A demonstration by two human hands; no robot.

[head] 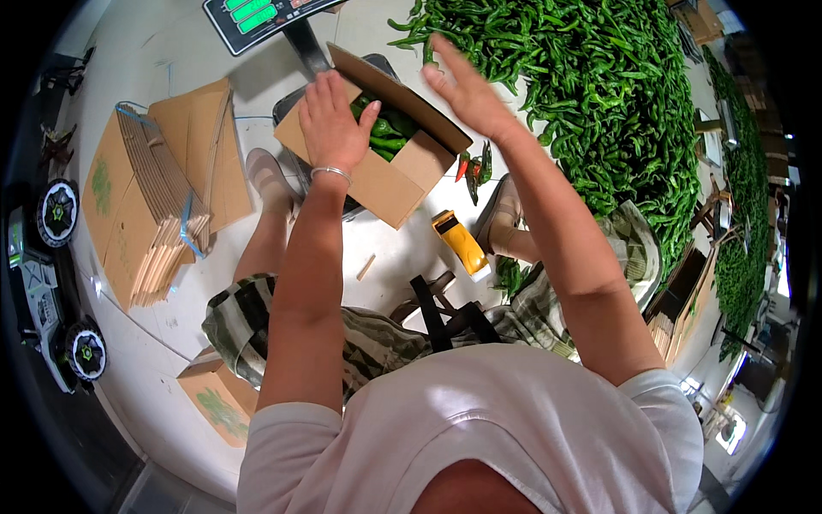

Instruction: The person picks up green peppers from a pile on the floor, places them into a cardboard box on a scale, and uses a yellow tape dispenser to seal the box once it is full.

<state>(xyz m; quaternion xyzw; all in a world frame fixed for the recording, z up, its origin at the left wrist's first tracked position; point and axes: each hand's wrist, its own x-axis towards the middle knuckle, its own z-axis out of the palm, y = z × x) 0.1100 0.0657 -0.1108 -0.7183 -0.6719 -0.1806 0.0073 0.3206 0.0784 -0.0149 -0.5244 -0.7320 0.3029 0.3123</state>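
My left hand (335, 125) lies flat on a flap of an open cardboard box (392, 186), fingers pointing away from me and thumb over the opening. Inside the box green peppers (387, 136) show between the flaps. The box sits on the platform of a digital scale (282, 106), whose lit display (253, 16) stands beyond it. My right hand (463, 90) is in the air past the box's raised far flap (401, 96), slightly blurred, fingers apart and nothing in it. Near that hand spreads a big heap of long green peppers (597, 96).
Flattened cartons (160, 186), strapped in blue, stand at left above another box (221, 401). A yellow tape dispenser (461, 244) and a few red and dark peppers (474, 168) lie by my right foot. A toy-like vehicle (51, 289) is at far left. More cartons (684, 302) stand at right.
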